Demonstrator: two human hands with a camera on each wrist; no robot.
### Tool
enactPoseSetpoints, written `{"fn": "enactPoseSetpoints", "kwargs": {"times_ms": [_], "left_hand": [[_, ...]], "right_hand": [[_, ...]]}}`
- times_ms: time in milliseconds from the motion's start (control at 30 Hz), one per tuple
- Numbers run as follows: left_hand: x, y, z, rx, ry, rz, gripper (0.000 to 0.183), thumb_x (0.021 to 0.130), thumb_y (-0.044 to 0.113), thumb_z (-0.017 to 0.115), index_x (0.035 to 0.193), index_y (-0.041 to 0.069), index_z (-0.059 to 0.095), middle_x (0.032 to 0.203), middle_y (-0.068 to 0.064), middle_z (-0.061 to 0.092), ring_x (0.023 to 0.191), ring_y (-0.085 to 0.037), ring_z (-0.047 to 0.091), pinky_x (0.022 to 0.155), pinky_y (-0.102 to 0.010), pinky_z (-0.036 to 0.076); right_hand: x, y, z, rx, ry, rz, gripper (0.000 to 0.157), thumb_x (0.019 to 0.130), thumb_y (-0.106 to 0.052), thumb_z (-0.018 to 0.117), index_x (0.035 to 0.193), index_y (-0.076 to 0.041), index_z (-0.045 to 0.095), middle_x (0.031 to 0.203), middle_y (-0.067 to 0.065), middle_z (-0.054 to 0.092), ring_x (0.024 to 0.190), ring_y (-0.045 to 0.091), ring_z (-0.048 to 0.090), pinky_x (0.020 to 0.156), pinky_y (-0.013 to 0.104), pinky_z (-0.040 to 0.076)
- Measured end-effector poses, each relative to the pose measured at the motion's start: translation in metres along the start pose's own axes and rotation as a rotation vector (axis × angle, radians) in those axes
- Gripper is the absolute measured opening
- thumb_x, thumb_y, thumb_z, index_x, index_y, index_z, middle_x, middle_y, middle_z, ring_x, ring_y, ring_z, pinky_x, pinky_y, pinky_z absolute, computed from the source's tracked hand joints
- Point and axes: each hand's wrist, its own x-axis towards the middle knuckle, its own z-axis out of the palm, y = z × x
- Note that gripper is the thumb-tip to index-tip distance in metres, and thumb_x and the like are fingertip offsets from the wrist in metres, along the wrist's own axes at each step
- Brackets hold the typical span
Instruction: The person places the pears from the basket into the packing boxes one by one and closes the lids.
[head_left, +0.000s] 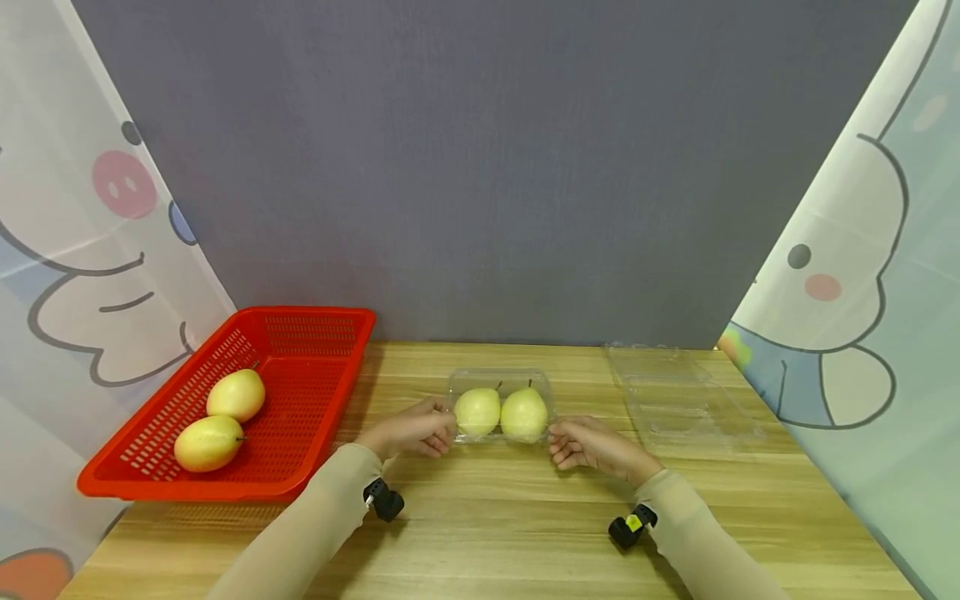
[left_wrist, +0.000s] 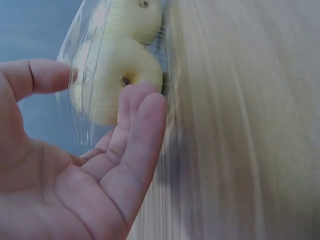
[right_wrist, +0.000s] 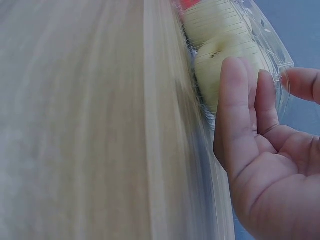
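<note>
Two yellow-green pears [head_left: 524,414] lie side by side in a clear plastic clamshell box [head_left: 501,376] on the table, centre of the head view. At the box's left near corner, my left hand [head_left: 420,429] pinches its edge. My right hand [head_left: 596,447] pinches the edge at the right near corner. In the left wrist view the thumb [left_wrist: 47,77] touches the upper plastic, with the other fingers lower beside a pear [left_wrist: 120,65]. The right wrist view has the thumb [right_wrist: 302,82] and a fingertip at the box's rim. Clear plastic covers the pears.
A red slotted basket [head_left: 300,487] with two more yellow pears [head_left: 210,443] stands at the left of the wooden table [head_left: 480,533]. More clear plastic boxes [head_left: 667,392] lie at the back right. A grey panel [head_left: 487,167] rises behind the table, with printed curtains at both sides.
</note>
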Motion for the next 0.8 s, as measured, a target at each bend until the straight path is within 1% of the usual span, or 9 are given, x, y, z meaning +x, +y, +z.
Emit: {"fn": "enactPoseSetpoints", "kwargs": {"times_ms": [67,167,300,433,567,667,800], "left_hand": [[-0.002,0.0,0.002,0.017,0.003,0.003,0.051,0.083,0.022,0.056,0.125,0.0,0.038,0.094,-0.016,0.061,0.077,-0.023,0.062,0.072,-0.033,0.057],[-0.005,0.0,0.003,-0.001,0.002,0.011,0.048,0.083,0.022,0.055,0.122,0.0,0.038,0.092,-0.016,0.06,0.076,-0.021,0.06,0.071,-0.032,0.056],[-0.008,-0.002,0.004,-0.053,-0.002,0.033,0.041,0.088,0.021,0.056,0.119,0.0,0.04,0.091,-0.015,0.059,0.076,-0.021,0.06,0.072,-0.033,0.057],[-0.01,-0.005,0.004,-0.095,-0.007,0.057,0.037,0.092,0.02,0.057,0.119,0.0,0.041,0.095,-0.014,0.06,0.08,-0.022,0.063,0.076,-0.035,0.057],[-0.01,-0.009,0.004,-0.159,-0.021,0.071,0.035,0.095,0.019,0.057,0.119,0.0,0.041,0.097,-0.014,0.059,0.082,-0.021,0.064,0.077,-0.033,0.057],[-0.01,-0.01,0.004,-0.195,-0.029,0.082,0.031,0.095,0.016,0.056,0.117,0.0,0.04,0.098,-0.014,0.059,0.082,-0.02,0.063,0.077,-0.032,0.058],[-0.009,-0.009,0.005,-0.21,-0.026,0.079,0.03,0.093,0.012,0.056,0.115,-0.001,0.04,0.097,-0.014,0.059,0.081,-0.02,0.063,0.076,-0.031,0.058]], "right_hand": [[0.0,0.0,0.0,-0.001,0.001,-0.002,0.033,0.104,-0.024,0.05,0.109,0.008,0.054,0.096,0.01,0.059,0.081,0.017,0.059,0.076,0.028,0.058],[0.0,0.0,0.0,0.0,-0.001,-0.005,0.033,0.104,-0.023,0.049,0.109,0.008,0.055,0.096,0.01,0.06,0.081,0.017,0.059,0.076,0.028,0.058],[0.0,0.001,-0.001,0.001,-0.004,-0.007,0.032,0.104,-0.023,0.049,0.109,0.008,0.055,0.095,0.01,0.06,0.081,0.016,0.06,0.076,0.028,0.058],[0.001,0.002,-0.001,0.001,-0.004,-0.006,0.032,0.105,-0.023,0.048,0.108,0.008,0.055,0.095,0.009,0.06,0.08,0.016,0.06,0.076,0.028,0.058],[0.0,0.002,-0.001,-0.004,-0.002,0.0,0.031,0.105,-0.023,0.048,0.108,0.007,0.056,0.095,0.009,0.06,0.081,0.016,0.06,0.077,0.029,0.058],[0.0,0.002,0.0,-0.009,0.001,0.002,0.032,0.105,-0.023,0.049,0.108,0.007,0.056,0.095,0.009,0.06,0.081,0.016,0.06,0.077,0.029,0.058],[0.0,0.001,0.0,-0.007,-0.002,-0.004,0.033,0.104,-0.024,0.049,0.108,0.008,0.056,0.095,0.009,0.06,0.081,0.016,0.06,0.076,0.029,0.058]]}}
